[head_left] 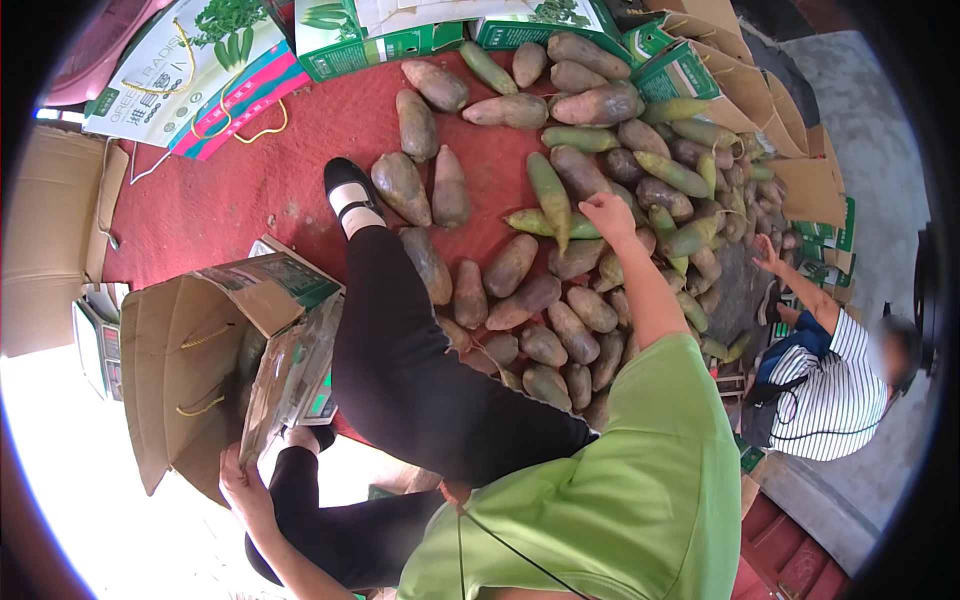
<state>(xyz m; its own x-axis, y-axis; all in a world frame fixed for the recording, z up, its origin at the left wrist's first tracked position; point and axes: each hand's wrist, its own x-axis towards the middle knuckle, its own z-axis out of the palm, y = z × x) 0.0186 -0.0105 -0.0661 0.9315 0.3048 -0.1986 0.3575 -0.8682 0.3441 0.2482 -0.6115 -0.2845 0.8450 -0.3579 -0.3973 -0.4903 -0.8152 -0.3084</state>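
The left hand [248, 492] held the edge of an open cardboard box [160, 370] with 2 yellow cord handles [201, 407]. The right hand [608, 214] reached over brownish and green vegetables [525, 301] heaped on a red cloth [270, 205]. At right, 1 co-worker [825, 385] in a striped shirt stretched an arm toward the heap.

A red sheet [290, 130] is spread across the floor. At the upper left, a white carton [225, 75] with a pink band and yellow cords is seen, with a pink basin [95, 55] partly shown beyond it. Green boxes [390, 45] are lined along the top edge, and open brown cartons [810, 185] are placed at the upper right. Cardboard [50, 230] is stood at the left. Grey floor [850, 100] is exposed at the right, where a co-worker [825, 390] in a striped top is seen, one arm extended.
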